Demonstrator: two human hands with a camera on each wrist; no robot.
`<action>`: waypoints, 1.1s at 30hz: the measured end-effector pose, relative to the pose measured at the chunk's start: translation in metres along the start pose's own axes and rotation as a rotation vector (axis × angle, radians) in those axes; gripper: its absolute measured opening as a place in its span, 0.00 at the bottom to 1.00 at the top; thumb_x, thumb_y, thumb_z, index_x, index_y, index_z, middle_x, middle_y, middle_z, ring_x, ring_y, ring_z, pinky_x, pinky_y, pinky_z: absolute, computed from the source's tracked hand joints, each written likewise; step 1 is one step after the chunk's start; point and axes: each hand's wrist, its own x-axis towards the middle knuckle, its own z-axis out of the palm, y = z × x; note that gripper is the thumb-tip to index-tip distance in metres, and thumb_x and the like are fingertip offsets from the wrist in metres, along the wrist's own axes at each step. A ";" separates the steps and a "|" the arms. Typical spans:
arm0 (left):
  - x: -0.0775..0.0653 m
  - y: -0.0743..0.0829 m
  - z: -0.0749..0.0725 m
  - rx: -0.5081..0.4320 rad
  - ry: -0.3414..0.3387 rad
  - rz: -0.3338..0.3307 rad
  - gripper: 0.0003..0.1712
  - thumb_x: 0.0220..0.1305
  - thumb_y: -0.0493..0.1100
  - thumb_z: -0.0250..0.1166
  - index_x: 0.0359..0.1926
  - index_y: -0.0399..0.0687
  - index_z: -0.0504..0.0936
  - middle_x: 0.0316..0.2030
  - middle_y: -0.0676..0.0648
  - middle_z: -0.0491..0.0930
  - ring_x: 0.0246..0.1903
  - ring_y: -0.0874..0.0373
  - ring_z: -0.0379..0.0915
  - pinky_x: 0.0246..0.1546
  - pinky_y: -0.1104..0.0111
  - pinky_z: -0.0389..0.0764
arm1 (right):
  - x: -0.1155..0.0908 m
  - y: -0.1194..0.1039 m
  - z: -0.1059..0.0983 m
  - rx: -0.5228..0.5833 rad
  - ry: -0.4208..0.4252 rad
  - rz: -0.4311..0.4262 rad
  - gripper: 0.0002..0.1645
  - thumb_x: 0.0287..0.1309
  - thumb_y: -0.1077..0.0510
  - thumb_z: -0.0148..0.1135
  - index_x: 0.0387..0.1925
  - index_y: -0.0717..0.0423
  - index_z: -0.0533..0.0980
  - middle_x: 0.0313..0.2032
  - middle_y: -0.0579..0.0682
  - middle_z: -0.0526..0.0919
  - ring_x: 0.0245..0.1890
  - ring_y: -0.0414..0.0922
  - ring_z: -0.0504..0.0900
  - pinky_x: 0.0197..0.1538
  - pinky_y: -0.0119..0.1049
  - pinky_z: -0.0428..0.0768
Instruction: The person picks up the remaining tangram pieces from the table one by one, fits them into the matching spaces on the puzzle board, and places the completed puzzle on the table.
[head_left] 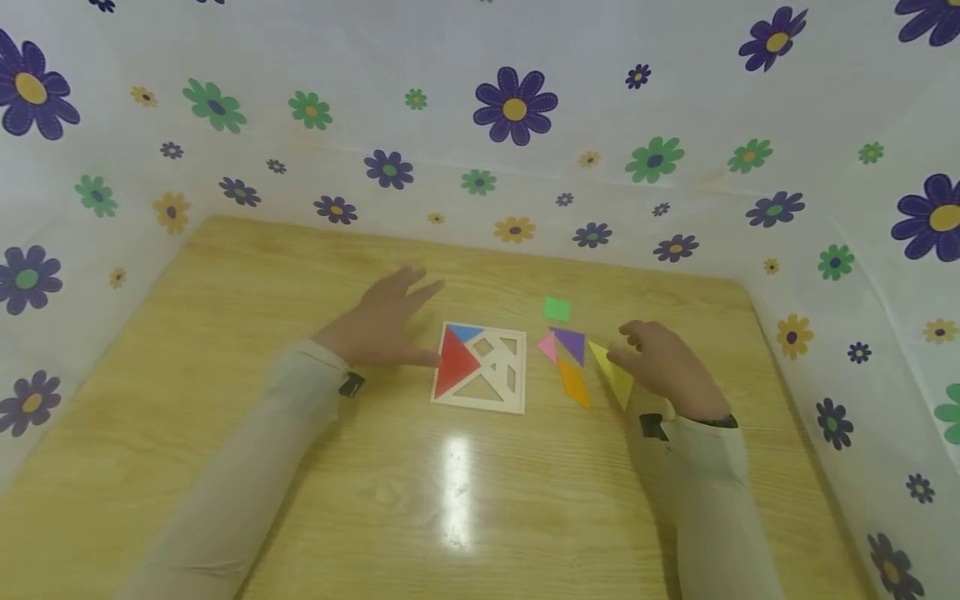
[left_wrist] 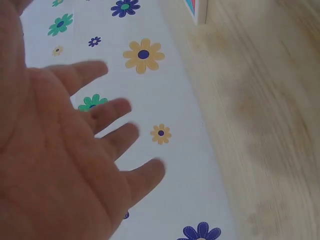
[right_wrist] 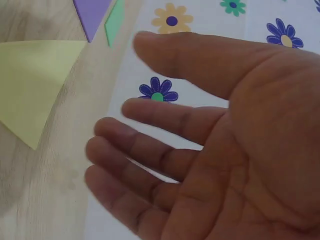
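Note:
A pale tangram board (head_left: pixel 517 400) lies on the table, with a red triangle (head_left: pixel 456 364) and a blue triangle (head_left: pixel 465 332) set in it. The other cutouts show bare. My left hand (head_left: pixel 378 321) is spread beside the board, its thumb tip at the left edge; whether it touches is unclear. To the right lie a green square (head_left: pixel 557 309), a purple triangle (head_left: pixel 572 343), a small pink triangle (head_left: pixel 548 346), an orange parallelogram (head_left: pixel 574 384) and a large yellow triangle (head_left: pixel 615 375). Over the yellow triangle hovers my right hand (head_left: pixel 663 364), fingers loosely bent around nothing (right_wrist: pixel 215 150).
The wooden table (head_left: pixel 360 500) carries a bright light reflection in front of the board. A white cloth (head_left: pixel 442 58) printed with flowers walls off its back and both sides.

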 end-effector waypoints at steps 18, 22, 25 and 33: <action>0.001 0.030 0.039 0.019 -0.224 -0.060 0.68 0.44 0.67 0.80 0.82 0.62 0.55 0.82 0.47 0.49 0.79 0.46 0.48 0.77 0.50 0.57 | 0.013 0.007 0.016 -0.079 -0.083 0.193 0.29 0.61 0.45 0.67 0.42 0.70 0.75 0.35 0.59 0.71 0.36 0.53 0.69 0.39 0.45 0.71; -0.001 0.030 0.040 0.050 -0.223 -0.044 0.67 0.46 0.68 0.79 0.82 0.58 0.55 0.82 0.47 0.50 0.80 0.47 0.47 0.78 0.51 0.55 | 0.015 0.004 0.018 -0.080 -0.073 0.174 0.23 0.59 0.48 0.70 0.33 0.66 0.74 0.26 0.52 0.65 0.28 0.48 0.68 0.31 0.38 0.66; -0.002 0.029 0.040 0.053 -0.221 -0.035 0.68 0.46 0.68 0.79 0.82 0.55 0.55 0.82 0.46 0.51 0.80 0.48 0.46 0.78 0.51 0.54 | 0.015 0.003 0.019 -0.086 -0.057 0.169 0.22 0.58 0.50 0.71 0.33 0.66 0.75 0.26 0.52 0.67 0.28 0.48 0.69 0.31 0.37 0.66; -0.002 0.032 0.037 0.037 -0.226 -0.038 0.68 0.47 0.67 0.79 0.82 0.52 0.55 0.82 0.45 0.50 0.80 0.46 0.45 0.78 0.49 0.53 | 0.011 0.004 0.016 -0.088 -0.075 0.158 0.23 0.58 0.51 0.70 0.38 0.68 0.75 0.34 0.59 0.70 0.34 0.53 0.70 0.36 0.41 0.70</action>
